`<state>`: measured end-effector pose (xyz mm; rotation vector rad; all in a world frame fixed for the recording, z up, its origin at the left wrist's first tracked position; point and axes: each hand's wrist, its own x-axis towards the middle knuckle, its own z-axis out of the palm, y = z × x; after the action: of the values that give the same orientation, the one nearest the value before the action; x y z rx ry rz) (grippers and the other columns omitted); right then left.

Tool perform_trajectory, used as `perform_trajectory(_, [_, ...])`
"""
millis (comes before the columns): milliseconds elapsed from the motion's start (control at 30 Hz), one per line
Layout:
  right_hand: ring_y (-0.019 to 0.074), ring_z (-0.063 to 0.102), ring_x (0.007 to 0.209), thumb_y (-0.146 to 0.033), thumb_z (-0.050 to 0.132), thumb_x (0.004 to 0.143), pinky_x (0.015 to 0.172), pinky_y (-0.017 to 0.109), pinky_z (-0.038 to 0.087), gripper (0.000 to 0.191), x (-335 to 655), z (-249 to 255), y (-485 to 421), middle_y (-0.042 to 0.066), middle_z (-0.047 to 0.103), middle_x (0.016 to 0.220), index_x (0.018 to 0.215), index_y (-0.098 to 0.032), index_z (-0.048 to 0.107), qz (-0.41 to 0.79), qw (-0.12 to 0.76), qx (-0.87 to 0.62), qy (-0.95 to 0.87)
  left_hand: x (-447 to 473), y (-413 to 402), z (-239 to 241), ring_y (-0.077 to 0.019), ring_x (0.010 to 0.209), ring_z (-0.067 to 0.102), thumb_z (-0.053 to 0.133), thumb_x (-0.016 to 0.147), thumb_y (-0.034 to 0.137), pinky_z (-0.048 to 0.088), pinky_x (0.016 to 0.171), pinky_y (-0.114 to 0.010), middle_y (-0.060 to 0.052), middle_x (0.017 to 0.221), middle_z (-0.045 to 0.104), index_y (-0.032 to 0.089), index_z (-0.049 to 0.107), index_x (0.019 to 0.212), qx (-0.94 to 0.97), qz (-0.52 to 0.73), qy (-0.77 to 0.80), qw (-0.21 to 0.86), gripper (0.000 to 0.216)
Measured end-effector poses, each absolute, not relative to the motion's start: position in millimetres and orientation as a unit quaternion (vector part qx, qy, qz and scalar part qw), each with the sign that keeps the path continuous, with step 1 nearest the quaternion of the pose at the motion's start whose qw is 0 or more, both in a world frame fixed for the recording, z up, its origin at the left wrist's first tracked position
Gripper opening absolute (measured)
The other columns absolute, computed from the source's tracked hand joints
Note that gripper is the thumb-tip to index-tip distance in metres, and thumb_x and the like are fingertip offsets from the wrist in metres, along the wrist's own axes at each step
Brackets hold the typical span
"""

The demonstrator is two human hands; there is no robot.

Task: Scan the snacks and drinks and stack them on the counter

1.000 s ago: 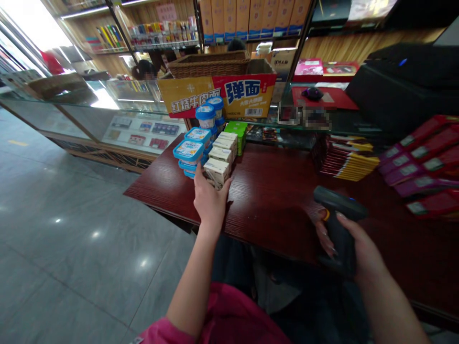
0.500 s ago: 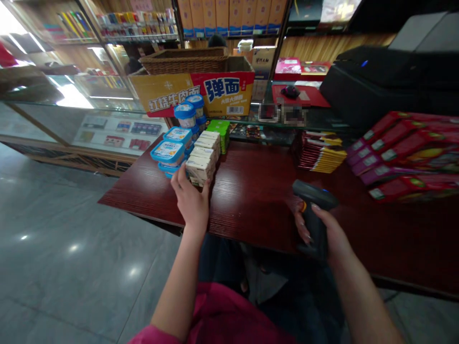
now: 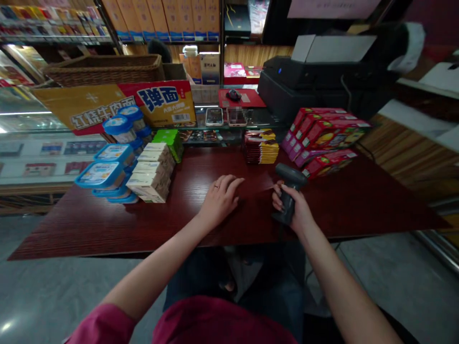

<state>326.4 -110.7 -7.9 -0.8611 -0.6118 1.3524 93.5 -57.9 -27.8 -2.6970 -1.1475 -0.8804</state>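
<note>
My right hand (image 3: 292, 203) is wrapped round the handle of a dark grey barcode scanner (image 3: 291, 177), its head held above the dark red-brown table (image 3: 229, 224). My left hand (image 3: 220, 198) hovers over or rests on the tabletop, fingers apart and nothing in them; I cannot tell whether it touches. To its left stand stacked cream-coloured small boxes (image 3: 148, 179), with green boxes (image 3: 170, 141) behind them. Beyond my hands lies a stack of yellow and dark red packets (image 3: 261, 147).
Blue-lidded tubs (image 3: 102, 174) are stacked at the left. Red boxes (image 3: 330, 126) are piled at the right, before a black machine (image 3: 315, 81). A noodle carton (image 3: 165, 102), a wicker basket (image 3: 103, 69), phones (image 3: 214, 117) and a mouse (image 3: 234, 95) are at the back.
My left hand has left the cream boxes and moved right to the middle of the table. The view has swung right. My right hand still holds the scanner.
</note>
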Motion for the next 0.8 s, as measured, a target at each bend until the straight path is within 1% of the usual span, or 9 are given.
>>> perform_trajectory(67, [0.0047, 0.043, 0.046, -0.028, 0.082, 0.070, 0.036, 0.016, 0.035, 0.029, 340, -5, -107, -0.005, 0.054, 0.074, 0.090, -0.020, 0.063, 0.593, 0.658, -0.380, -0.268, 110, -33, -29, -0.0304, 0.142, 0.046, 0.068, 0.091, 0.021, 0.041, 0.120, -0.044, -0.015, 0.146, 0.053, 0.017, 0.043, 0.152, -0.877, -0.312, -0.365, 0.028, 0.066])
perform_trajectory(167, [0.0047, 0.044, 0.048, -0.029, 0.083, 0.070, 0.037, 0.016, 0.034, 0.031, 358, 1, -101, -0.005, 0.054, 0.076, 0.093, -0.018, 0.065, 0.597, 0.652, -0.379, -0.274, 131, 4, -31, -0.0322, 0.152, 0.035, 0.071, 0.089, 0.023, 0.035, 0.124, -0.048, -0.017, 0.157, 0.044, 0.017, 0.035, 0.157, -0.861, -0.356, -0.364, 0.006, 0.077])
perform_trajectory(300, [0.0057, 0.045, 0.049, -0.030, 0.081, 0.074, 0.037, 0.017, 0.034, 0.030, 373, 5, -93, -0.003, 0.055, 0.078, 0.097, -0.018, 0.066, 0.600, 0.642, -0.377, -0.294, 153, 46, -30, -0.0313, 0.156, 0.030, 0.067, 0.093, 0.035, 0.030, 0.127, -0.049, -0.019, 0.162, 0.038, 0.017, 0.032, 0.158, -0.817, -0.450, -0.361, -0.013, 0.076])
perform_trajectory(400, [0.0054, 0.041, 0.048, -0.032, 0.080, 0.074, 0.037, 0.017, 0.032, 0.031, 375, 0, -88, -0.004, 0.053, 0.076, 0.097, -0.018, 0.066, 0.623, 0.628, -0.362, -0.294, 164, 68, -27, -0.0290, 0.157, 0.031, 0.063, 0.097, 0.042, 0.032, 0.125, -0.046, -0.017, 0.165, 0.038, 0.019, 0.031, 0.159, -0.798, -0.487, -0.354, -0.032, 0.074])
perform_trajectory(533, [0.0049, 0.038, 0.047, -0.035, 0.078, 0.076, 0.037, 0.016, 0.031, 0.031, 372, -9, -88, -0.005, 0.049, 0.075, 0.097, -0.017, 0.065, 0.659, 0.601, -0.353, -0.283, 171, 81, -21, -0.0267, 0.157, 0.033, 0.057, 0.101, 0.038, 0.038, 0.119, -0.047, -0.012, 0.167, 0.038, 0.026, 0.030, 0.161, -0.810, -0.458, -0.363, -0.052, 0.066])
perform_trajectory(600, [0.0054, 0.038, 0.048, -0.035, 0.076, 0.078, 0.037, 0.016, 0.031, 0.029, 371, -11, -89, -0.004, 0.049, 0.075, 0.098, -0.017, 0.064, 0.664, 0.594, -0.353, -0.284, 173, 83, -20, -0.0257, 0.156, 0.035, 0.054, 0.103, 0.034, 0.039, 0.117, -0.046, -0.011, 0.166, 0.040, 0.027, 0.035, 0.159, -0.818, -0.440, -0.365, -0.057, 0.060])
perform_trajectory(633, [0.0057, 0.037, 0.048, -0.034, 0.075, 0.078, 0.037, 0.016, 0.031, 0.028, 370, -12, -90, -0.004, 0.048, 0.074, 0.098, -0.018, 0.064, 0.665, 0.594, -0.352, -0.284, 173, 84, -20, -0.0252, 0.155, 0.037, 0.053, 0.103, 0.032, 0.039, 0.116, -0.046, -0.011, 0.164, 0.043, 0.027, 0.040, 0.156, -0.820, -0.437, -0.364, -0.060, 0.055])
perform_trajectory(733, [0.0065, 0.035, 0.048, -0.033, 0.073, 0.078, 0.037, 0.017, 0.030, 0.025, 371, -12, -90, -0.004, 0.047, 0.073, 0.096, -0.018, 0.063, 0.664, 0.596, -0.354, -0.278, 172, 88, -22, -0.0236, 0.150, 0.046, 0.051, 0.105, 0.029, 0.039, 0.116, -0.043, -0.009, 0.152, 0.059, 0.025, 0.059, 0.139, -0.813, -0.461, -0.349, -0.072, 0.035])
perform_trajectory(800, [0.0066, 0.035, 0.048, -0.033, 0.072, 0.078, 0.036, 0.017, 0.030, 0.024, 372, -11, -90, -0.004, 0.047, 0.073, 0.095, -0.018, 0.063, 0.662, 0.600, -0.356, -0.273, 171, 89, -22, -0.0228, 0.146, 0.050, 0.050, 0.105, 0.030, 0.040, 0.116, -0.041, -0.009, 0.145, 0.066, 0.024, 0.065, 0.128, -0.799, -0.492, -0.336, -0.078, 0.027])
